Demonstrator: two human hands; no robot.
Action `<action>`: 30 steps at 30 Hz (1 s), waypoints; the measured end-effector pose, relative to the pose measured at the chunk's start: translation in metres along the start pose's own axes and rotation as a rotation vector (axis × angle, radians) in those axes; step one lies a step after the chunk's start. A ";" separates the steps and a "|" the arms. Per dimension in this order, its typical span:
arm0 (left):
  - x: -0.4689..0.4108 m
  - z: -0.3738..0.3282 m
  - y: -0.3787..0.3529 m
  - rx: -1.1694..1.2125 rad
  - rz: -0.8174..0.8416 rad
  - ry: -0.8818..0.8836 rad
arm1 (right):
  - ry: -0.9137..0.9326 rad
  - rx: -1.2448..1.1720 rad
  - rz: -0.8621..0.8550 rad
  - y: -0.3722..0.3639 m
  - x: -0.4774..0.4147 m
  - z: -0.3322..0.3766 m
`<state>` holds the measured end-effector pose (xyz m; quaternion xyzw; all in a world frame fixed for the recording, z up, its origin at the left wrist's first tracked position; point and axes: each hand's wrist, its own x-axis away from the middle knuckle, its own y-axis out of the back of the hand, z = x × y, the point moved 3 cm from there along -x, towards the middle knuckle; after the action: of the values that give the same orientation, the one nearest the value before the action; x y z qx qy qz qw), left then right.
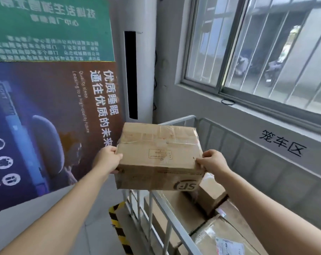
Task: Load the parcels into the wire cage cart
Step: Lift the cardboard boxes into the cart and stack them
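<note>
Brown corrugated cardboard parcel (158, 157), creased, scuffed and banded with glossy clear tape, is held in the air above the barred side rail of the pale grey metal cage cart (166, 214). The left hand (108, 160) grips its left edge, thumb on top; the right hand (211, 161) clasps its right corner. An "SF" logo reads upside down on the near face; a small printed rectangle on top is too faint to read. Inside the cart lie more tan cardboard boxes (176, 208), one film-wrapped with a white shipping label (229, 248). Black characters "笼车区" (283, 143) mark the grey wall; a dark poster (45, 126) reads "Quality sleep".
</note>
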<state>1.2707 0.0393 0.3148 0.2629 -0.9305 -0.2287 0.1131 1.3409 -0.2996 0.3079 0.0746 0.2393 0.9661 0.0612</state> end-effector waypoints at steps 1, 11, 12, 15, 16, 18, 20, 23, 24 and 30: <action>-0.016 -0.007 -0.009 -0.004 0.032 -0.021 | -0.026 -0.006 -0.024 0.000 -0.008 -0.002; -0.135 -0.043 -0.141 -0.251 0.405 -0.122 | -0.275 0.010 -0.228 0.012 -0.071 -0.069; -0.141 -0.043 -0.156 -0.270 0.434 -0.120 | -0.298 0.002 -0.231 0.012 -0.079 -0.079; -0.166 -0.037 -0.198 -0.349 0.511 -0.126 | -0.409 -0.046 -0.224 0.008 -0.103 -0.112; -0.175 -0.032 -0.211 -0.365 0.538 -0.120 | -0.449 -0.061 -0.213 0.004 -0.109 -0.124; -0.192 -0.021 -0.237 -0.379 0.590 -0.096 | -0.530 -0.097 -0.194 -0.003 -0.117 -0.145; -0.206 -0.009 -0.259 -0.381 0.639 -0.053 | -0.618 -0.124 -0.193 -0.012 -0.121 -0.165; -0.224 0.016 -0.293 -0.422 0.734 0.044 | -0.751 -0.170 -0.149 -0.031 -0.121 -0.193; -0.230 0.027 -0.305 -0.438 0.772 0.081 | -0.790 -0.202 -0.131 -0.038 -0.120 -0.203; -0.256 0.078 -0.371 -0.620 0.960 0.083 | -0.984 -0.264 -0.148 -0.080 -0.116 -0.260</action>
<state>1.6210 -0.0745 0.0436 -0.2261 -0.8296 -0.4036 0.3126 1.4165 -0.3649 0.0295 0.4951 0.0629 0.8316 0.2438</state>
